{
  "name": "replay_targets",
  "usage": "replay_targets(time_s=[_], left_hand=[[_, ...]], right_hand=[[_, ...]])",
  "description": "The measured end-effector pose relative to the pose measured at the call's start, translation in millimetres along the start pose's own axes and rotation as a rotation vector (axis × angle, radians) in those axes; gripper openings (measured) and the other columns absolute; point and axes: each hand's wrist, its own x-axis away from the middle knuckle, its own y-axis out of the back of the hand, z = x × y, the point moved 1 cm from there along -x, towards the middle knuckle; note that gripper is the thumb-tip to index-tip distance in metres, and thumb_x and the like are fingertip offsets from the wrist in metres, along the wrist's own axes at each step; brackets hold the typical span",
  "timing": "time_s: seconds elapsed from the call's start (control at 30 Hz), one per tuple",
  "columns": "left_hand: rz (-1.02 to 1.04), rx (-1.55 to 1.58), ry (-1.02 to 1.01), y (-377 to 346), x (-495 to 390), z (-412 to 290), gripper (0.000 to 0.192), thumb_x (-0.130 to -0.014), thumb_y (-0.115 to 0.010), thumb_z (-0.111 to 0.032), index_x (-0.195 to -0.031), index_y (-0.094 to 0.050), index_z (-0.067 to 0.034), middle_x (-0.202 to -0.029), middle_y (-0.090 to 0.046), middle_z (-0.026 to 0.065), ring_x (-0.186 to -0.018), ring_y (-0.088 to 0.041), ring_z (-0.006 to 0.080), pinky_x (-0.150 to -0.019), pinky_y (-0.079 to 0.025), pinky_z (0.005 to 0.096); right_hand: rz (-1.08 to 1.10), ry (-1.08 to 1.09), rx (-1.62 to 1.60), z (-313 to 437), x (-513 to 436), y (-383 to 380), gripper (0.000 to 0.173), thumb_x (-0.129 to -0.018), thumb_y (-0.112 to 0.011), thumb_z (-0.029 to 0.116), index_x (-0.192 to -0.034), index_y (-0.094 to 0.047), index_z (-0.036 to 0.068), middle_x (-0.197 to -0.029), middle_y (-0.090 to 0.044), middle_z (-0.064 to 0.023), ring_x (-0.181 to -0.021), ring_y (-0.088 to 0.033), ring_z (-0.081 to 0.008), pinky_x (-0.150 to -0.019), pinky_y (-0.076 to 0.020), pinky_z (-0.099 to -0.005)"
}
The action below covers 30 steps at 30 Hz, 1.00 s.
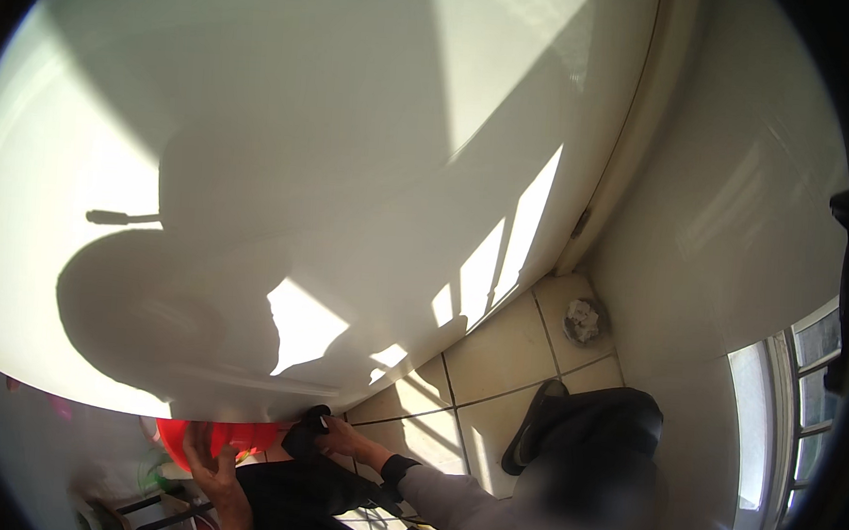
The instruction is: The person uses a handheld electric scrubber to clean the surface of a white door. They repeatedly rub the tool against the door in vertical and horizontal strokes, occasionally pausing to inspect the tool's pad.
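At the lower left, my left hand (213,471) is raised in front of a bright red plastic thing (250,436), its fingers partly spread; whether they touch it cannot be told. To the right, my right hand (339,438), in a light grey sleeve with a black cuff, holds a soft-looking black item (302,438) close to the lower edge of a large white surface (254,182). What the black item is cannot be made out. Dark trousers (295,479) lie below both hands.
A dark shoe (527,435) rests on beige floor tiles (492,349). A round bowl with crumpled white paper (582,323) stands in the corner by the wall. Black metal bars (172,515) are at the lower left, a barred window (814,391) at the right.
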Motion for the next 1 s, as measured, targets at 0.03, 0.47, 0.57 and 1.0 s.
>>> replay_targets(time_s=[0.03, 0.47, 0.57, 1.0], left_hand=[[0.005, 0.022, 0.000, 3, 0, 3, 0.061, -0.092, -0.055, -0.002, -0.150, -0.038, 0.000, -0.151, -0.047, 0.0147, -0.139, -0.046, 0.0277, -0.095, -0.050, 0.0352], [0.079, 0.111, -0.156, 6, -8, 5, 0.065, -0.084, -0.050, 0.001, -0.148, -0.040, 0.003, -0.145, -0.051, 0.0158, -0.135, -0.048, 0.0279, -0.113, -0.037, 0.0384], [0.073, 0.005, -0.166, 3, -8, 7, 0.066, -0.083, -0.049, 0.002, -0.148, -0.040, 0.004, -0.145, -0.050, 0.0168, -0.136, -0.048, 0.0289, -0.115, -0.035, 0.0401], [-0.091, -0.026, -0.357, 28, -39, 116, 0.059, -0.080, -0.065, -0.005, -0.136, -0.052, 0.000, -0.132, -0.058, 0.0140, -0.126, -0.054, 0.0290, -0.110, -0.040, 0.0400]], right_hand=[[-0.028, 0.070, 0.097, 16, 13, -6, 0.056, -0.083, -0.068, 0.021, -0.133, -0.054, 0.000, -0.092, -0.067, -0.0134, -0.070, -0.065, -0.0182, -0.060, -0.0535, -0.0325], [-0.340, 0.486, -0.382, 205, 197, 109, 0.038, -0.095, -0.064, 0.022, -0.127, -0.061, 0.002, -0.106, -0.067, -0.0045, -0.092, -0.064, -0.0130, -0.080, -0.0534, -0.0279], [-0.616, 0.765, -0.361, 264, 250, 160, 0.030, -0.095, -0.065, 0.020, -0.118, -0.062, 0.002, -0.101, -0.065, -0.0035, -0.090, -0.062, -0.0116, -0.078, -0.0521, -0.0278], [-1.554, 1.196, 0.352, 527, 381, 368, 0.048, -0.095, -0.066, 0.026, -0.131, -0.055, -0.003, -0.123, -0.063, -0.0150, -0.108, -0.062, -0.0249, -0.092, -0.0499, -0.0385]])
